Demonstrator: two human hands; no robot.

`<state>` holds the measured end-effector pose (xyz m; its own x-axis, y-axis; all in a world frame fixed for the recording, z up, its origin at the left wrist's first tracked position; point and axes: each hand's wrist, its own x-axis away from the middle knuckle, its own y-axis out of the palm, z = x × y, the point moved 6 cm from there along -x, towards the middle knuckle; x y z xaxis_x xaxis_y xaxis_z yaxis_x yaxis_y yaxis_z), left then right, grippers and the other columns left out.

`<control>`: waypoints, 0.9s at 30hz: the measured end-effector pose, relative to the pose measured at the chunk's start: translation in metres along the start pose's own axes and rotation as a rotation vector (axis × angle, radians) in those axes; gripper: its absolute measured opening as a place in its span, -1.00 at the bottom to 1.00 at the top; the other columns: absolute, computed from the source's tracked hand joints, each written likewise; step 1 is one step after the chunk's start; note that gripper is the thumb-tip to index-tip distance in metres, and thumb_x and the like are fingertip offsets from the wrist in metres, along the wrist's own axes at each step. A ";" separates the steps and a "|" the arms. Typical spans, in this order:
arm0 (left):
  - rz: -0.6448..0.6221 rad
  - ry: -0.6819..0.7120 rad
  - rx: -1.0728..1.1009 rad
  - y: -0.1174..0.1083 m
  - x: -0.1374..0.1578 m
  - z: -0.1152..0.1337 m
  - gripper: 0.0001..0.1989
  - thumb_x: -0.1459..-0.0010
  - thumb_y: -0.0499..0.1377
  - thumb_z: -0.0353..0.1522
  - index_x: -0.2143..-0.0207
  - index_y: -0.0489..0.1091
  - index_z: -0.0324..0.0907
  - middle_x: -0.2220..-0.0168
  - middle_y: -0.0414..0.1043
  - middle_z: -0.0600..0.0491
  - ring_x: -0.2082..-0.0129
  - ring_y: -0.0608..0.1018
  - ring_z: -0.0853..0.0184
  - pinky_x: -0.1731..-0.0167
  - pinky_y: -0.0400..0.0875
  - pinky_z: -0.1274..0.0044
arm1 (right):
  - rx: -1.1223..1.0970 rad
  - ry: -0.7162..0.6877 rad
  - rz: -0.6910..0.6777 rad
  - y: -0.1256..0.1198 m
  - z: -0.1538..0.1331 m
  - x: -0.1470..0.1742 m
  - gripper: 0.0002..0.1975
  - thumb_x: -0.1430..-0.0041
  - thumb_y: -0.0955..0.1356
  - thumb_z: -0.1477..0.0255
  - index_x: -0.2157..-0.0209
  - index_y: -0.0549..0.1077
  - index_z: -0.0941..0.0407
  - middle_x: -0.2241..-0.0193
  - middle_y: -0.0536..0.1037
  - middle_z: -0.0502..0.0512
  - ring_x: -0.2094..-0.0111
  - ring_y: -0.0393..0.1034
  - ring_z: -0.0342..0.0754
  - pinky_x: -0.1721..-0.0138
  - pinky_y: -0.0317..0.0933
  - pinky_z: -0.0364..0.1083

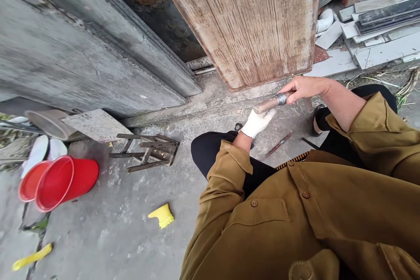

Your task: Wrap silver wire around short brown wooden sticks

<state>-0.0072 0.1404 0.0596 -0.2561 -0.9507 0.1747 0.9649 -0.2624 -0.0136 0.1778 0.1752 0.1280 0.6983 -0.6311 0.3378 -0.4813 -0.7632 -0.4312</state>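
Observation:
A short brown rod, perhaps a wooden handle [266, 105], is held level between my two hands over the concrete. Grey wire [281, 99] is wound in a tight band round it near its right end. My left hand [257, 123], in a white glove, is closed around the rod's left end. Bare, my right hand [300, 89] pinches the other end just beyond the wire, thumb and fingers closed. Whatever lies under the right fingers is hidden. On the ground below lies a thin reddish-brown stick-like tool [278, 145] with a pale patch at its middle.
A weathered wooden door panel [249, 26] stands ahead, with stacked tiles [383, 39] to its right. At left are a small wooden stool [154, 151], a speckled board [98, 125] and red buckets [82, 179]. A yellow piece [162, 215] and a yellow strip [34, 257] lie on the concrete.

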 end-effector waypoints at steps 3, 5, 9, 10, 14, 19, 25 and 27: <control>-0.030 0.054 -0.102 0.009 0.001 0.003 -0.85 -0.05 0.33 -0.34 0.47 0.42 -0.15 0.44 0.43 -0.01 0.21 0.48 0.13 0.14 0.36 0.39 | -0.049 0.016 0.056 0.008 0.002 -0.007 -0.86 -0.04 0.43 0.31 0.40 0.59 0.09 0.54 0.48 -0.04 0.44 0.31 -0.13 0.33 0.19 -0.11; -0.037 0.075 -0.150 0.010 0.001 0.004 -0.81 -0.07 0.33 -0.36 0.52 0.38 -0.16 0.52 0.36 0.02 0.28 0.46 0.18 0.17 0.34 0.42 | -0.129 0.030 0.094 0.013 0.006 -0.012 -0.85 -0.06 0.42 0.30 0.41 0.56 0.09 0.52 0.49 -0.01 0.45 0.32 -0.14 0.35 0.21 -0.11; -0.015 0.090 -0.192 0.008 -0.001 0.003 -0.82 -0.08 0.31 -0.40 0.52 0.38 -0.17 0.54 0.34 0.03 0.33 0.43 0.22 0.22 0.29 0.45 | -0.097 0.159 0.198 0.016 0.019 -0.021 -0.78 -0.13 0.39 0.25 0.34 0.56 0.11 0.42 0.55 0.06 0.44 0.37 -0.12 0.36 0.25 -0.10; -0.005 0.091 -0.198 0.007 -0.003 0.001 -0.83 -0.07 0.32 -0.41 0.52 0.38 -0.16 0.54 0.35 0.02 0.33 0.44 0.21 0.23 0.28 0.45 | -0.006 0.209 0.218 0.015 0.022 -0.023 -0.75 -0.14 0.38 0.22 0.30 0.56 0.12 0.40 0.56 0.08 0.42 0.39 -0.09 0.35 0.24 -0.09; 0.004 0.078 -0.195 0.010 -0.009 -0.009 -0.80 -0.02 0.34 -0.43 0.54 0.37 -0.13 0.57 0.30 0.03 0.33 0.46 0.18 0.26 0.29 0.44 | 0.514 0.328 0.174 0.023 0.022 -0.032 -0.63 -0.20 0.33 0.17 0.15 0.58 0.14 0.24 0.61 0.22 0.20 0.48 0.11 0.27 0.23 -0.03; -0.086 0.052 -0.163 0.025 -0.008 -0.023 -0.76 0.03 0.33 -0.47 0.60 0.33 -0.10 0.61 0.25 0.02 0.31 0.50 0.12 0.24 0.34 0.42 | 0.753 0.363 -0.036 0.045 0.019 -0.035 -0.58 -0.20 0.33 0.23 0.07 0.58 0.23 0.07 0.58 0.40 0.08 0.49 0.23 0.23 0.25 0.01; -0.086 0.020 -0.011 0.031 -0.001 -0.026 -0.79 -0.04 0.22 -0.51 0.58 0.35 -0.08 0.57 0.28 -0.08 0.26 0.51 0.05 0.24 0.36 0.38 | 0.684 0.381 -0.222 0.044 0.023 -0.028 -0.70 -0.20 0.36 0.27 0.21 0.59 0.21 0.24 0.62 0.30 0.24 0.50 0.11 0.32 0.21 -0.02; -0.082 0.023 0.031 0.030 0.000 -0.024 -0.81 -0.06 0.21 -0.49 0.56 0.37 -0.07 0.56 0.30 -0.09 0.27 0.51 0.04 0.26 0.37 0.36 | 0.590 0.413 -0.273 0.040 0.030 -0.025 -0.74 -0.22 0.34 0.29 0.29 0.58 0.20 0.37 0.60 0.21 0.34 0.48 0.04 0.34 0.21 -0.04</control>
<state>0.0203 0.1289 0.0360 -0.3351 -0.9300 0.1511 0.9419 -0.3345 0.0302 0.1567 0.1646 0.0775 0.4410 -0.5197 0.7317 0.1229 -0.7727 -0.6228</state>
